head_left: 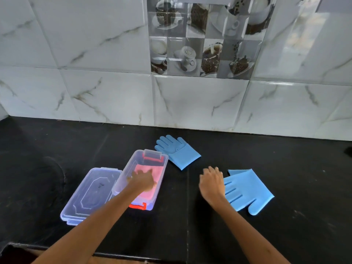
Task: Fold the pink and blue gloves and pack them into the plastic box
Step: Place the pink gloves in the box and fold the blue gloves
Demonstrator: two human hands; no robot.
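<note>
Pink glove apparently folded in box.

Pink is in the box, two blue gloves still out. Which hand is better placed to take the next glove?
Right. The right hand hovers at the near blue glove, open, over its fingers. The left hand is down in the box on the pink glove.

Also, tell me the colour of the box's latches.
Red latches, seen in the head view.
</note>
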